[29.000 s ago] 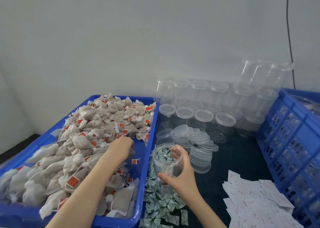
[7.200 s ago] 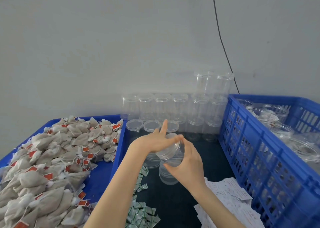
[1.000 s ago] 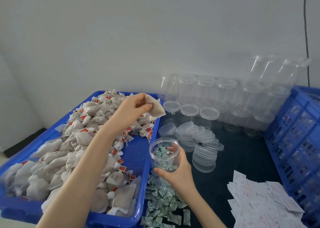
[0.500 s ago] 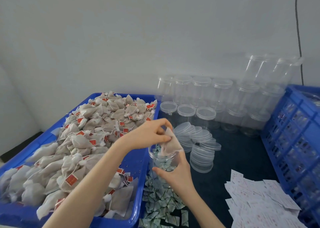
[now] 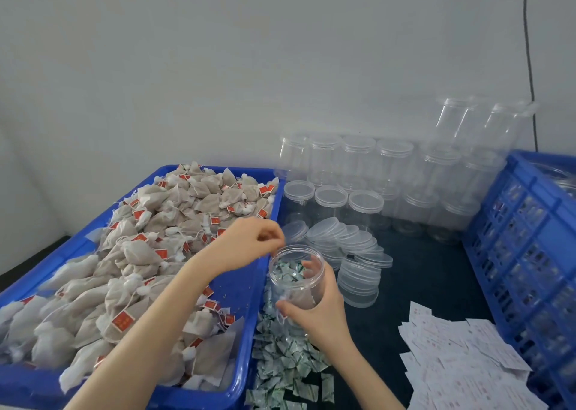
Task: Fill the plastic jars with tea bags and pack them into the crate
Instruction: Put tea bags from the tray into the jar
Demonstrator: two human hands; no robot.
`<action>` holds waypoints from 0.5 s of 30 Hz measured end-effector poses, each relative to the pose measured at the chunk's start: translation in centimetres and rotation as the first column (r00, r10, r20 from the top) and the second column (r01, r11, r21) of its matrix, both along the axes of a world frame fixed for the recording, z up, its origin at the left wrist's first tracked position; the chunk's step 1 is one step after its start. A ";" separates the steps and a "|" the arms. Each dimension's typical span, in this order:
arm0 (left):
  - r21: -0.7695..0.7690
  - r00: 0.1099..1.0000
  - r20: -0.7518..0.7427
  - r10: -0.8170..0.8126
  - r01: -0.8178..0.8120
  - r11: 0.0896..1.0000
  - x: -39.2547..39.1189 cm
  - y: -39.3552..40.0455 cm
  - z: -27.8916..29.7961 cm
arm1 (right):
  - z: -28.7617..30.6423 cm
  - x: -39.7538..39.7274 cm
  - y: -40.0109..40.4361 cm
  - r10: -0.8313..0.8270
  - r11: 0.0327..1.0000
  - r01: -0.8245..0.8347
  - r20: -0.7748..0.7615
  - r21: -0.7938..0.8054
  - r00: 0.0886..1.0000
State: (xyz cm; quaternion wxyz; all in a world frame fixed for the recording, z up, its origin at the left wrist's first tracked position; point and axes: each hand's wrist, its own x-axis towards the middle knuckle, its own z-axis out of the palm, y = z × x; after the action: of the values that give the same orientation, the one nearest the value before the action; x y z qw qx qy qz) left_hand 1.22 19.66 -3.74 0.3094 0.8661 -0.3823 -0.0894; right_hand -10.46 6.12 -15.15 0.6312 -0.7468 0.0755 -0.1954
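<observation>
- One clear plastic jar (image 5: 296, 277) is being filled at the centre of the view, just right of the tray's edge. The right hand (image 5: 314, 316) wraps round its lower half from the 5 o'clock side, fingers curled on the wall. A single tea bag (image 5: 299, 300) lies low inside, so this jar looks barely started.
- Just above the jar's open mouth, at 10 o'clock from it, the left hand (image 5: 249, 244) hovers with fingertips loosely bunched; nothing shows between them, as if it has let a bag go.
- At 6 o'clock from the jar, small green-and-white sachets (image 5: 280, 363) lie heaped on the dark table (image 5: 420, 285). At 4 o'clock, white paper slips (image 5: 461, 363) are spread out.
- Filling the left side, at 9 o'clock, a blue tray (image 5: 246, 285) holds a large mound of tea bags (image 5: 140, 253) with red tags. Plenty of stock is left.
- At 2 o'clock from the jar, loose clear lids (image 5: 349, 244) sit in leaning stacks.
- Farther back, from 12 to 2 o'clock, many empty jars (image 5: 374, 191) wait against the wall.
- At 3 o'clock, the blue crate (image 5: 530, 253) stands at the right edge; its inside is mostly out of view, so how many jars are packed cannot be told.
</observation>
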 end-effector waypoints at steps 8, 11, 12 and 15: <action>0.861 0.978 -0.205 -0.043 0.201 0.468 0.3 1.7 -5.6 | 0.5 -0.1 -0.8 -0.033 0.999 0.033 0.010 -0.013 0.999; 0.886 0.977 -0.209 -0.049 0.211 0.414 -0.2 1.2 -6.8 | 0.4 0.0 -0.8 -0.040 0.999 0.041 0.008 -0.019 0.999; 0.879 0.977 -0.211 -0.037 0.206 0.431 -0.1 1.1 -6.9 | 0.4 0.0 -0.8 -0.039 0.999 0.039 0.009 -0.020 0.999; 0.839 0.977 -0.209 -0.030 0.195 0.508 0.3 1.3 -6.7 | 0.4 -0.1 -0.8 -0.039 0.999 0.039 0.008 -0.025 0.999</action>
State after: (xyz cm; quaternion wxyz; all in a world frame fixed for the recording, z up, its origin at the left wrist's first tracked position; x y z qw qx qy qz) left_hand 1.51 21.00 -10.41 -0.1320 0.8683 -0.3167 -0.3581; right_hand -10.53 5.30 -14.76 0.6182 -0.7522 0.0854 -0.2115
